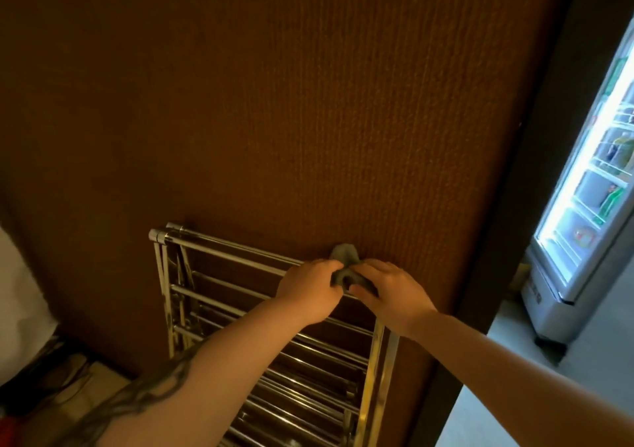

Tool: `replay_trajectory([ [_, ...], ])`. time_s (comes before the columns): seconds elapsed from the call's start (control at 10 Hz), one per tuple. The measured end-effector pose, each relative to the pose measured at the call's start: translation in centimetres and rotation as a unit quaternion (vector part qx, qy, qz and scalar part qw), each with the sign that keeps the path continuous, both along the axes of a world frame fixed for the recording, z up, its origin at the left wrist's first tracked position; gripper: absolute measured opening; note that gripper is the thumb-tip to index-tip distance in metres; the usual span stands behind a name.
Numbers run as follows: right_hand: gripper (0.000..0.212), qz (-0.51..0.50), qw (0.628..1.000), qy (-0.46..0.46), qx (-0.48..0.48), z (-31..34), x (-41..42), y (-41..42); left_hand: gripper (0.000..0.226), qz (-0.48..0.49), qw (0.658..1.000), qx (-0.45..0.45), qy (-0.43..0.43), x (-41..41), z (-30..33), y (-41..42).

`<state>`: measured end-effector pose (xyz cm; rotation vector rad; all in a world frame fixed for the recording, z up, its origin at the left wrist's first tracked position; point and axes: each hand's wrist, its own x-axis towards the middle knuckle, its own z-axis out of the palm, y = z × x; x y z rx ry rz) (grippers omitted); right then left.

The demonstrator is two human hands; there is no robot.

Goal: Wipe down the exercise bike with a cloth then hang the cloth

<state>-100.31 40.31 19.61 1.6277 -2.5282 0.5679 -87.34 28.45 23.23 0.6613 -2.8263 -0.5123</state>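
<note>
A small grey cloth (344, 253) is bunched over the top rails of a folded metal drying rack (219, 247) that leans against a brown textured wall. My left hand (308, 288) grips the cloth's left part from the near side. My right hand (387, 288) pinches its right part, thumb under the fabric. Both hands meet at the rack's upper right corner. The exercise bike is out of view.
The brown wall (308, 103) fills most of the view right behind the rack. A lit glass-door fridge (590, 185) stands at the right on a pale floor. A white object (20, 302) and dark clutter sit at the lower left.
</note>
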Motion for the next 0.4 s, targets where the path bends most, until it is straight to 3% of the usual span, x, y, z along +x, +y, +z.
replay_trajectory([
  [0.1,0.045,0.013,0.999,-0.036,0.008,0.3,-0.2,0.4,0.033,-0.005,1.000,0.007,-0.002,0.2,-0.2,0.6],
  [0.4,0.047,0.013,1.000,-0.005,-0.005,5.2,3.5,0.2,0.051,0.032,0.999,0.004,0.023,4.9,3.8,0.1],
])
